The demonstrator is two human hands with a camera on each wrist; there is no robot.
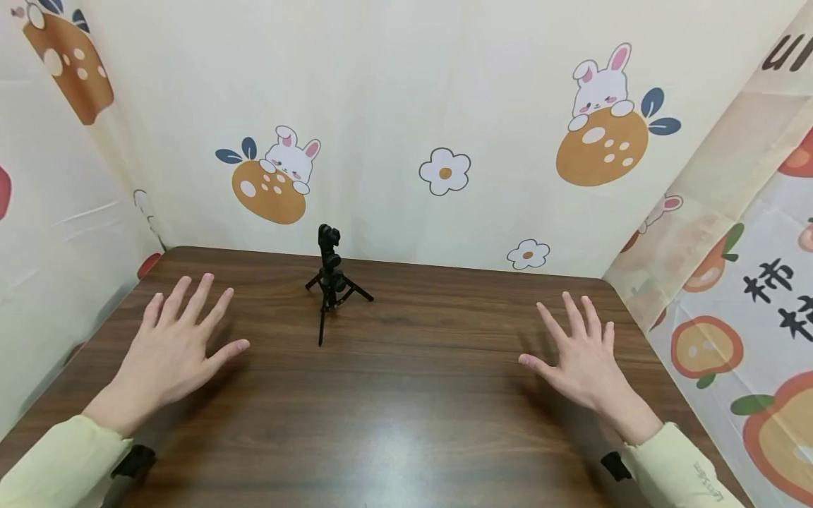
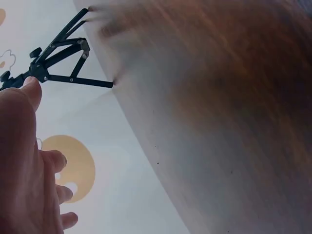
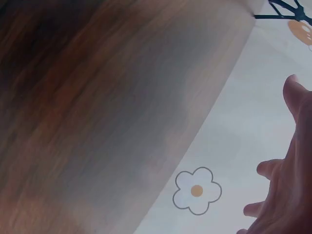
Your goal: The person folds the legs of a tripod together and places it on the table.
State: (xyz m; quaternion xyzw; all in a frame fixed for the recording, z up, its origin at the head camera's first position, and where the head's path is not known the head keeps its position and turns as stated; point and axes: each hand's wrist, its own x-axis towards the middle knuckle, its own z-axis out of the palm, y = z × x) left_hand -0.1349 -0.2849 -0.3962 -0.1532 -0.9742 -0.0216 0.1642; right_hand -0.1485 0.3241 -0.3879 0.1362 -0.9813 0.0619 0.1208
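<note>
A small black tripod (image 1: pixel 330 271) stands upright on its spread legs near the back of the dark wooden table (image 1: pixel 381 395), left of the middle. My left hand (image 1: pixel 178 346) hovers palm down over the table's left side, its fingers spread and holding nothing. The tripod is the thing nearest to it, a short way to its right. Over the right side, my right hand (image 1: pixel 581 360) is likewise spread, palm down, with nothing in it. In the left wrist view the tripod (image 2: pixel 63 63) shows beyond the thumb; in the right wrist view only part of its legs (image 3: pixel 278 16) shows.
A pale curtain (image 1: pixel 381 85) printed with rabbits, fruit and flowers hangs behind the table's back edge. Similar printed cloth lines the left side (image 1: pixel 57 282) and the right side (image 1: pixel 730 296). Black bands (image 1: pixel 135 460) sit at both sleeve cuffs.
</note>
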